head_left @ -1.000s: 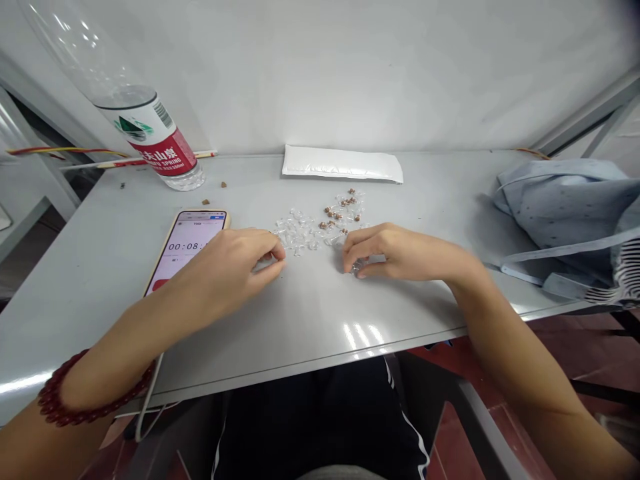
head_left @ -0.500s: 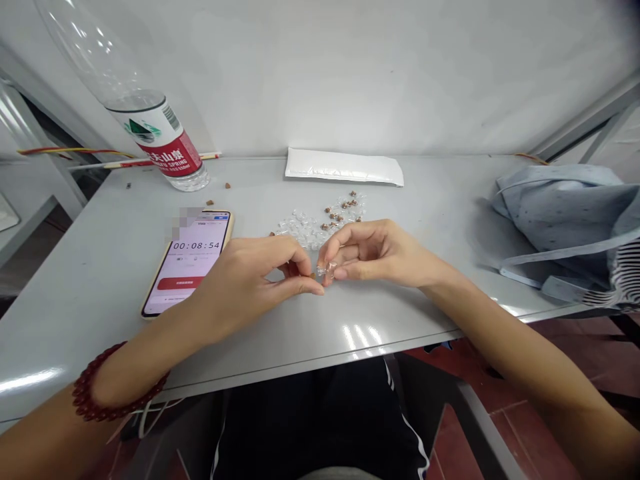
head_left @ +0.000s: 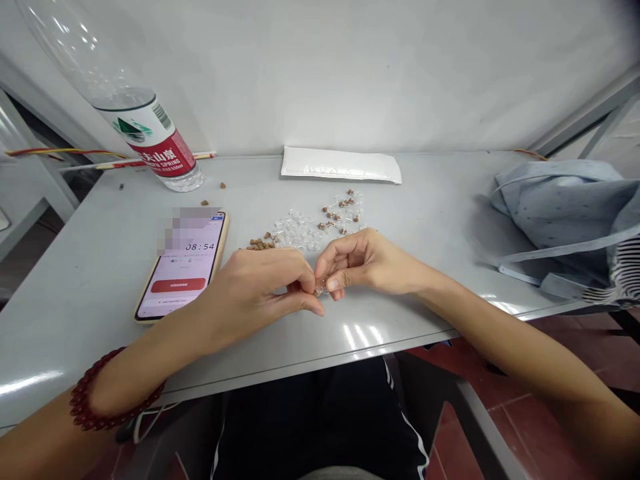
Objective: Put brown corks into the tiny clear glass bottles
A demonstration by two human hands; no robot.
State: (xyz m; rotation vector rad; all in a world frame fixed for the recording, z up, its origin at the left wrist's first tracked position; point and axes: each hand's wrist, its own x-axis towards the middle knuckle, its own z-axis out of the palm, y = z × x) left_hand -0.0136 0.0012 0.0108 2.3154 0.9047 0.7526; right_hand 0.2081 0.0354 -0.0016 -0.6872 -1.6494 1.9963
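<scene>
One small clear plastic piece (head_left: 319, 289) sits pinched between both hands, over the middle of the grey worktop (head_left: 75, 333) and a little way in from its near edge; the fingers hide most of it, so I cannot tell its shape or whether anything sits inside. Left hand (head_left: 255, 288) closed to a pinch on the piece's left side; right hand (head_left: 367, 261) curled to a pinch on its right side; both grip the same piece. Work in hand, as I judge it from here: close fingertip handling of this one piece, apart from the loose lot; the next move calls for slow, even pressure, since something this small could slip from the pinch.

Just beyond the hands lies a scatter of clear plastic pieces (head_left: 295, 230), with small brown bits (head_left: 341, 215) among its right part; a small heap of brown bits (head_left: 260, 245) lies at its left end. Left of the hands, a smartphone (head_left: 183, 267) shows a timer at 08:54, its upper part blurred; farther left stands a water bottle (head_left: 155, 143) with a red label. A white padded envelope (head_left: 340, 165) lies along the far edge; a pale blue cloth bag (head_left: 560, 207) lies at right. Red floor tiles (head_left: 525, 427) show beyond the near edge; a white wall (head_left: 350, 67) closes the far side.
</scene>
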